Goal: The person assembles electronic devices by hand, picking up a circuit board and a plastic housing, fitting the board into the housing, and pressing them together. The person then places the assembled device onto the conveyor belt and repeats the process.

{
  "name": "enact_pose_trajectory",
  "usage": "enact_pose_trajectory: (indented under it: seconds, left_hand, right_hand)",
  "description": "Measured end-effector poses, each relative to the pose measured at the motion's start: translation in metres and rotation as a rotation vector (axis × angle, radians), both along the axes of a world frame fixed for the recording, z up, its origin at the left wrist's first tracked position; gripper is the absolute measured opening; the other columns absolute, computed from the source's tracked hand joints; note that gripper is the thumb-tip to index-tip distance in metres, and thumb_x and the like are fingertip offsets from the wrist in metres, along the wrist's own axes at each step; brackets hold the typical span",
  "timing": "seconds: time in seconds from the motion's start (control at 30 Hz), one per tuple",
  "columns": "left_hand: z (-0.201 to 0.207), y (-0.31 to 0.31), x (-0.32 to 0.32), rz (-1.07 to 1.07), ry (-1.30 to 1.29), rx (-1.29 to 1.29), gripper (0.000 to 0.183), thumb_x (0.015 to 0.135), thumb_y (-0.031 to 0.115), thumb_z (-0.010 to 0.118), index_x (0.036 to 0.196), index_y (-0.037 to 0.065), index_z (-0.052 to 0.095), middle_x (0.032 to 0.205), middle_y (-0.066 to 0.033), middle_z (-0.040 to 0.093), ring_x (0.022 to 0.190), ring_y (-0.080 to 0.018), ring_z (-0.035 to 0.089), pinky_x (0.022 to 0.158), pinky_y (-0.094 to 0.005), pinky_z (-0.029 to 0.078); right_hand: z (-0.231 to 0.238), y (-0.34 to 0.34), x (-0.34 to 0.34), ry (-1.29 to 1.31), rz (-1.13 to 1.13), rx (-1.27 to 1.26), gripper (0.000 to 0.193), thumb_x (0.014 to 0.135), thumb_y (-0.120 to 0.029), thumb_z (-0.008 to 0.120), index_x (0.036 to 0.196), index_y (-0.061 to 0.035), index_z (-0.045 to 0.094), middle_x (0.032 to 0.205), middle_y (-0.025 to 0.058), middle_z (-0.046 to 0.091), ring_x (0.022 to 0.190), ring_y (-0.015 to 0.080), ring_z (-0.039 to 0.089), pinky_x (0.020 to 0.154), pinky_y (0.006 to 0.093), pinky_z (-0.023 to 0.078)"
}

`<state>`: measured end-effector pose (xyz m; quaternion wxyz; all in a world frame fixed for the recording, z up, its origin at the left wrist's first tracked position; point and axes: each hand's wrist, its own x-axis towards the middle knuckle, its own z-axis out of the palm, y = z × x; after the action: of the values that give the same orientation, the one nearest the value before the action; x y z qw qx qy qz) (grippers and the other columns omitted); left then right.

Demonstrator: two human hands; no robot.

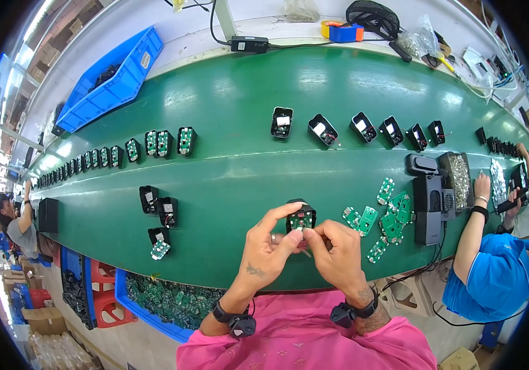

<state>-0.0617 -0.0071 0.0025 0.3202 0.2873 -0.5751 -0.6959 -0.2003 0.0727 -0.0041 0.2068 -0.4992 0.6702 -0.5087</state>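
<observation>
Between my hands, just above the green bench, is a small black housing (293,207) with a green circuit board (302,219) at its open face. My left hand (267,239) grips the housing, its index finger along the top edge and its thumb at the board's lower edge. The fingers of my right hand (336,248) are pinched at the board's lower right; a thin wire shows below them, and what the fingertips hold is too small to make out. Loose circuit boards (394,221) are heaped right of my hand. Three black housings (168,211) stand to the left, one with a board (159,249) leaning on it.
Open black housings (283,123) stand in a row across the bench (227,166); board-filled ones (186,141) line the left. A dark grey device (428,209) and a tray of small metal parts (459,179) are at right. Blue bins (113,80) flank the bench. Co-workers sit at both ends.
</observation>
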Motion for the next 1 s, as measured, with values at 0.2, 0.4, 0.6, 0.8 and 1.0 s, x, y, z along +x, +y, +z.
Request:
enact_pose_trajectory:
  seconds: [0.2, 0.4, 0.6, 0.8, 1.0]
  left_hand:
    - [-0.018, 0.000, -0.006, 0.141, -0.082, 0.040, 0.030, 0.103, 0.012, 0.053, 0.131, 0.002, 0.056, 0.114, -0.0137, 0.065, 0.081, -0.0167, 0.071, 0.056, -0.0256, 0.061]
    - [-0.014, -0.002, -0.011, 0.155, -0.060, 0.082, 0.028, 0.103, 0.014, 0.051, 0.129, 0.002, 0.055, 0.108, -0.0153, 0.066, 0.071, -0.0190, 0.072, 0.053, -0.0251, 0.060]
    - [-0.015, -0.005, -0.011, 0.170, -0.180, -0.040, 0.028, 0.104, 0.013, 0.048, 0.130, 0.001, 0.050, 0.102, -0.0147, 0.065, 0.074, -0.0156, 0.069, 0.051, -0.0239, 0.059]
    - [-0.019, -0.005, -0.013, 0.195, -0.191, -0.103, 0.027, 0.104, 0.012, 0.048, 0.129, 0.001, 0.052, 0.103, -0.0142, 0.066, 0.075, -0.0146, 0.068, 0.050, -0.0232, 0.057]
    - [-0.020, 0.003, -0.009, 0.246, -0.081, -0.290, 0.022, 0.101, 0.009, 0.054, 0.122, 0.001, 0.058, 0.104, -0.0167, 0.069, 0.069, -0.0164, 0.071, 0.052, -0.0280, 0.059]
  right_hand:
    - [-0.006, -0.003, -0.001, 0.114, -0.045, 0.131, 0.018, 0.090, -0.013, 0.070, 0.101, -0.0013, 0.064, 0.070, 0.0110, 0.064, 0.057, 0.0257, 0.060, 0.054, 0.0364, 0.046]
    - [-0.015, -0.021, -0.005, -0.176, 0.168, -0.003, 0.046, 0.097, -0.010, 0.057, 0.142, -0.0048, 0.050, 0.084, 0.0084, 0.060, 0.073, 0.0145, 0.056, 0.067, 0.0286, 0.049]
    - [-0.018, -0.025, 0.006, -0.269, 0.104, 0.011, 0.041, 0.098, -0.010, 0.055, 0.139, -0.0059, 0.053, 0.092, 0.0132, 0.064, 0.076, 0.0192, 0.060, 0.072, 0.0317, 0.051]
    - [-0.028, -0.028, 0.004, -0.428, 0.141, 0.047, 0.040, 0.101, -0.014, 0.055, 0.140, -0.0062, 0.052, 0.084, 0.0082, 0.062, 0.071, 0.0121, 0.056, 0.066, 0.0281, 0.049]
    - [-0.034, -0.024, 0.007, -0.538, 0.218, -0.175, 0.036, 0.102, -0.009, 0.054, 0.137, -0.0049, 0.051, 0.101, 0.0029, 0.060, 0.087, 0.0085, 0.056, 0.077, 0.0241, 0.048]
